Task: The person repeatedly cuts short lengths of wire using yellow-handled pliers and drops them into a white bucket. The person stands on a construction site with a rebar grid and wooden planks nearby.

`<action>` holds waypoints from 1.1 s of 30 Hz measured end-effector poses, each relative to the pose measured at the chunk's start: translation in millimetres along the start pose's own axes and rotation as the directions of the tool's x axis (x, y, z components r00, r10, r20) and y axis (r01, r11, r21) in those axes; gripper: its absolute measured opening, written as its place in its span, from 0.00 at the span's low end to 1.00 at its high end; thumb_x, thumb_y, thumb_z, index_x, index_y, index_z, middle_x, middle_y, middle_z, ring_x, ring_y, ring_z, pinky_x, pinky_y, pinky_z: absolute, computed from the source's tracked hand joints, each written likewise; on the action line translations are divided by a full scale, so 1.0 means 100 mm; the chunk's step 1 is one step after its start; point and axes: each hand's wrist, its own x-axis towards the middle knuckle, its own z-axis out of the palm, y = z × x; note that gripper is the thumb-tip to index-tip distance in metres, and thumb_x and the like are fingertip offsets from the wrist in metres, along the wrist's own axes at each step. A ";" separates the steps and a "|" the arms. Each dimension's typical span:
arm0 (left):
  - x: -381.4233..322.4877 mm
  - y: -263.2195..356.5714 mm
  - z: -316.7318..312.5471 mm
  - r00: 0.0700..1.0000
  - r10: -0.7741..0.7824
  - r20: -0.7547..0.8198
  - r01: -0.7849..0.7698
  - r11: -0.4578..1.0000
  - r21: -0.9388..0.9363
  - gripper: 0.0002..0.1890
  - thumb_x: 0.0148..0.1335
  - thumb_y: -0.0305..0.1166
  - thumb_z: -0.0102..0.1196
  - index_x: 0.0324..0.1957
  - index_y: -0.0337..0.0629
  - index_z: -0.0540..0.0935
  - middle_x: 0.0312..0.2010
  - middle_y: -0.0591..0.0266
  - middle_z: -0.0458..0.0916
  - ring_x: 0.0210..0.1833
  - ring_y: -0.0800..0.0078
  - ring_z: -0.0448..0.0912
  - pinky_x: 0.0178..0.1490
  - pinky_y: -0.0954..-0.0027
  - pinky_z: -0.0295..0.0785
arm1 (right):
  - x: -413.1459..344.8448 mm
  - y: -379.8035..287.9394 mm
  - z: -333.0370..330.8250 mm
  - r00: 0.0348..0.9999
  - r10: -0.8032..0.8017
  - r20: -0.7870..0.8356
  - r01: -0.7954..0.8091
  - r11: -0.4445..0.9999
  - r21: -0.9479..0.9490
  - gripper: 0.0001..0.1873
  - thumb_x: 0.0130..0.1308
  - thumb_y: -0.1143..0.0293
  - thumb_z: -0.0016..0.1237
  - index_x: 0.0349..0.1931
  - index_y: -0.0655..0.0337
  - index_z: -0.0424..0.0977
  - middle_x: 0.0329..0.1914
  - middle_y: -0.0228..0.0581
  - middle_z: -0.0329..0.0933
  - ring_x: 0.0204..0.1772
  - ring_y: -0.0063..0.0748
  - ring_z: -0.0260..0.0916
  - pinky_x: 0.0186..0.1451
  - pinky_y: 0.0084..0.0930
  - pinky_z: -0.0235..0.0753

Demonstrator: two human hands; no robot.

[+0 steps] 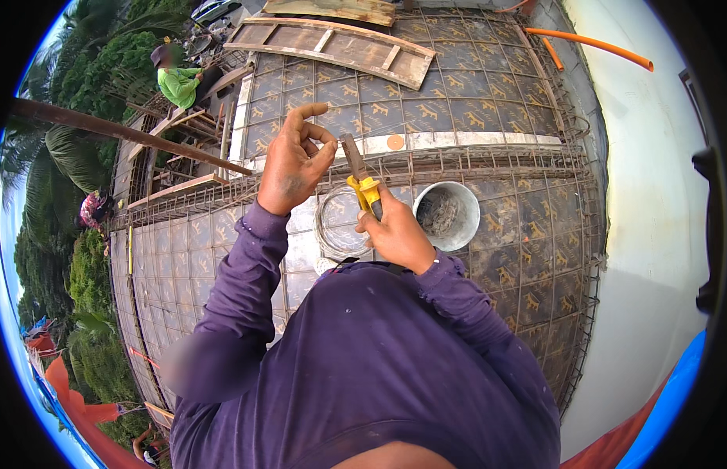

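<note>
My right hand (398, 228) grips a pair of pliers (356, 158) with yellow and black handles, its worn jaws pointing up and away from me. To its left, my left hand (299, 158) is raised with the index finger stretched out and the thumb against another finger. Whether something thin is pinched there cannot be made out. Below the pliers lies a coil of thin wire (323, 225), partly covered by my right hand. A round metal bucket (470, 220) stands just right of that hand, with a tangled grey mass inside.
A rebar grid (520, 258) covers printed formwork panels, crossed by a rebar beam cage (492, 165). Beyond lie a wooden form frame (334, 50) and orange pipes (598, 46). A white wall (645, 234) bounds the right. At left are a steel pole (134, 136) and a seated person (178, 85).
</note>
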 end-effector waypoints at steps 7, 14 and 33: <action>-0.03 -0.02 0.32 1.000 -0.026 0.009 0.026 0.999 0.023 0.23 0.65 0.20 0.64 0.59 0.33 0.70 0.33 0.59 0.86 0.31 0.81 0.80 0.34 0.76 0.75 | 0.11 0.05 -0.06 0.993 -0.041 -0.111 0.028 0.993 -0.115 0.26 0.77 0.72 0.51 0.71 0.71 0.64 0.40 0.42 0.81 0.35 0.28 0.83 0.34 0.28 0.81; -0.14 -0.18 0.46 0.995 -0.090 0.040 0.091 0.995 -0.039 0.20 0.64 0.20 0.64 0.54 0.34 0.69 0.33 0.57 0.87 0.31 0.79 0.82 0.34 0.74 0.77 | 0.18 0.47 -0.12 0.989 0.103 -0.111 -0.108 0.993 -0.046 0.20 0.69 0.62 0.59 0.50 0.72 0.78 0.37 0.54 0.84 0.44 0.42 0.83 0.48 0.38 0.77; -1.13 -1.01 -0.32 0.975 -0.095 0.202 0.018 0.935 0.354 0.07 0.72 0.25 0.60 0.48 0.38 0.88 0.39 0.51 0.87 0.41 0.53 0.86 0.45 0.60 0.79 | -0.11 2.39 -1.12 0.790 0.597 -0.138 -0.564 0.797 0.215 0.09 0.65 0.70 0.59 0.31 0.67 0.76 0.18 0.35 0.71 0.17 0.29 0.68 0.17 0.35 0.65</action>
